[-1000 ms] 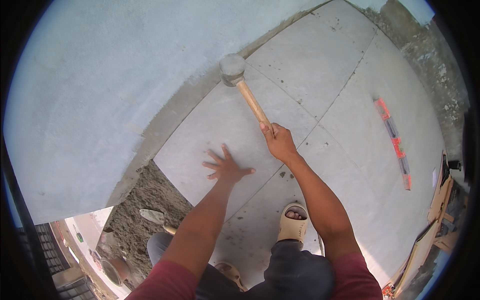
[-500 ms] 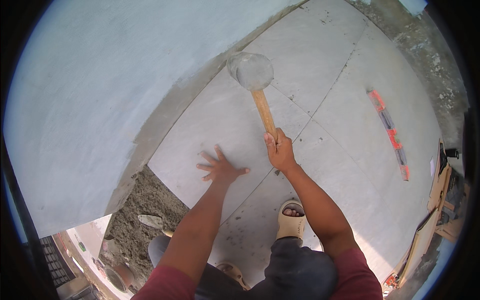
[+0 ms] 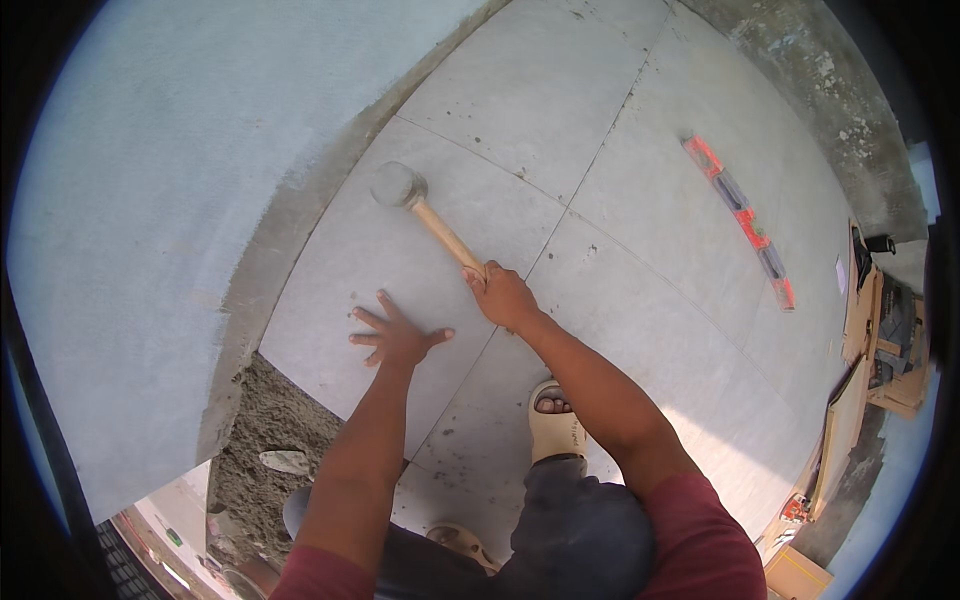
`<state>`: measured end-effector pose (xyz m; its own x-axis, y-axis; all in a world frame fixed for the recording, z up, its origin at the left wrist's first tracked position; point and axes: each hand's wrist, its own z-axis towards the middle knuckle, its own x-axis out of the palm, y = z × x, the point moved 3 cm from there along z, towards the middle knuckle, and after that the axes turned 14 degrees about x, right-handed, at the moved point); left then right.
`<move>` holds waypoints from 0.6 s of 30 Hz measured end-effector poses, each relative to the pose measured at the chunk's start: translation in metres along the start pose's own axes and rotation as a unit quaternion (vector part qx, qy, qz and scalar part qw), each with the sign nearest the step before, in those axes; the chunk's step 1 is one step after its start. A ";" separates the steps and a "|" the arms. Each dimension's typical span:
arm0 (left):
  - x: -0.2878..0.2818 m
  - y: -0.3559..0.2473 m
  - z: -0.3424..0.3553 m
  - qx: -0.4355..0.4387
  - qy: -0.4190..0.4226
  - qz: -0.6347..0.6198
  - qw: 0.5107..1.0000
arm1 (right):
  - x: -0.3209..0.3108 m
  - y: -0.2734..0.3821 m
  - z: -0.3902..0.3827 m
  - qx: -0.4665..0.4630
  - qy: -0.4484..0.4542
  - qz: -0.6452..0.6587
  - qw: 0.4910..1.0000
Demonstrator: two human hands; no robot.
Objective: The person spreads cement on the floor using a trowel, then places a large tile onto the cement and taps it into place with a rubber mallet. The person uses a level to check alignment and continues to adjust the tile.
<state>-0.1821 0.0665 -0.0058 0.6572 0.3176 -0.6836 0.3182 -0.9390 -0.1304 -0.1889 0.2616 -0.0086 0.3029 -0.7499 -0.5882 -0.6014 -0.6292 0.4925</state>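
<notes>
My right hand (image 3: 503, 296) is wrapped round the wooden handle of a grey-headed mallet (image 3: 440, 228). The mallet's head is over a large grey floor tile (image 3: 340, 240) beside the wall; whether it touches the tile I cannot tell. With fingers spread, my left hand (image 3: 398, 335) lies on that same tile, nearer to me than the mallet head. Wet grey mortar (image 3: 262, 420) borders the tile's near left edge. A trowel (image 3: 286, 462) rests on the mortar, its handle hidden behind my left arm.
A red and dark spirit level (image 3: 742, 222) lies on the tiles to the right. The pale blue wall (image 3: 180, 200) rises on the left. Wooden boards and scraps (image 3: 850, 440) stand at the right edge. A bucket (image 3: 250, 578) is at the lower left. My sandalled foot (image 3: 556, 420) is on the tiles.
The mallet has come down and swung left, its head now looking smaller and closer to the tile. My left hand stays spread on the tile. The whole view has shifted slightly.
</notes>
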 end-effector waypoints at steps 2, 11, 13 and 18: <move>0.000 0.000 0.002 0.011 -0.005 -0.010 1.000 | -0.002 0.001 0.001 0.003 -0.006 0.003 1.000; 0.002 0.001 0.002 0.017 -0.010 -0.017 1.000 | 0.016 -0.064 -0.065 0.104 0.134 0.179 0.969; 0.003 0.005 0.010 0.039 -0.025 -0.008 0.999 | 0.023 -0.081 -0.087 0.122 0.136 0.170 0.968; 0.047 0.047 -0.038 0.177 0.022 0.187 0.966 | 0.018 -0.113 -0.103 0.058 0.025 0.037 0.997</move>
<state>-0.1100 0.0419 -0.0174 0.7120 -0.0545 -0.7001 -0.1950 -0.9731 -0.1225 -0.0396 0.2984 -0.0088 0.2905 -0.8041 -0.5187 -0.7032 -0.5470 0.4542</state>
